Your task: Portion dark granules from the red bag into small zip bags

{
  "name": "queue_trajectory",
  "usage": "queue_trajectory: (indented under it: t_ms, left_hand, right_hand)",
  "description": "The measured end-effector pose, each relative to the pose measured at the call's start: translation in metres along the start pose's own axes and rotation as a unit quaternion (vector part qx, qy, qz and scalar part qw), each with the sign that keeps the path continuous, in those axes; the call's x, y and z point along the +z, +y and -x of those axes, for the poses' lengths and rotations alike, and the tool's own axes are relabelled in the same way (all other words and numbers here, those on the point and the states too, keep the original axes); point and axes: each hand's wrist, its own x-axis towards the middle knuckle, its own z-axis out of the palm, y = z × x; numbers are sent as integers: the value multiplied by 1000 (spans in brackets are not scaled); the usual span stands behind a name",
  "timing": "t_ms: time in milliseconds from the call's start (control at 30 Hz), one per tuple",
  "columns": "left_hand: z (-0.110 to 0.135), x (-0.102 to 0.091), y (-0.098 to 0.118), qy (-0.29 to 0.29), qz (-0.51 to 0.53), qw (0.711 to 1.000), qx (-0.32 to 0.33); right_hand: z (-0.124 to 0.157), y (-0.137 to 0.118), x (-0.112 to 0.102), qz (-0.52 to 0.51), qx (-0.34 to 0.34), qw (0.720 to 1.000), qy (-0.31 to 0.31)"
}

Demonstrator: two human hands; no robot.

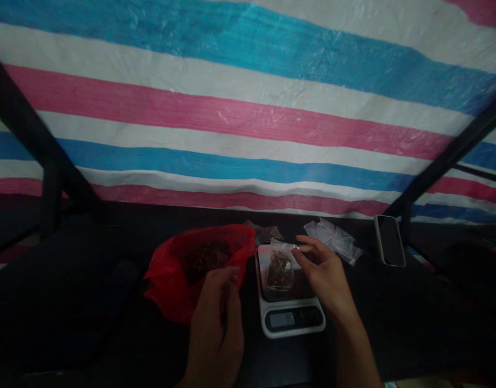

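A small clear plastic bag (280, 271) filled with brownish dried bits lies on the plate of a white kitchen scale (264, 318). My right hand (323, 272) reaches in from the right, with thumb and a fingertip at the bag's upper right corner, apparently pinching it. The upper fingers are stretched out. On the left, my left hand (218, 318) is beside the near right edge of an open red plastic bag (167, 293), fingers loosely bent and apart, seemingly holding nothing. Inside the red bag are dark dried pieces (201, 258) and a dark rounded thing (219, 260).
Behind the scale lies another filled clear bag (268, 233). A pile of clear bags (332, 240) rests at the back right, and a phone (389, 241) leans farther right. Dark frame bars (429, 167) stand either side before a striped tarp (232, 113).
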Motion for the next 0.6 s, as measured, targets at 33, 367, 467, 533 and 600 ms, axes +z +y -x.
queue_trajectory:
  t_ms: [33, 367, 467, 533, 600]
  left_hand:
    - [2, 2, 0, -15, 13, 1000, -18]
    - [-7, 19, -3, 4, 235, 906, -352]
    - [-13, 23, -10, 79, 326, 839, -429]
    - [-16, 25, -18, 110, 381, 809, -434]
    - [-19, 26, -27, 132, 412, 785, -444]
  right_hand:
    - [3, -8, 1, -25, -11, 1000, -14]
    - [22, -62, 74, -92, -104, 988, -61]
    - [24, -63, 100, -68, -109, 987, -98]
    - [25, -61, 113, -29, -112, 983, -140]
    - [26, -58, 122, 21, -123, 976, -177]
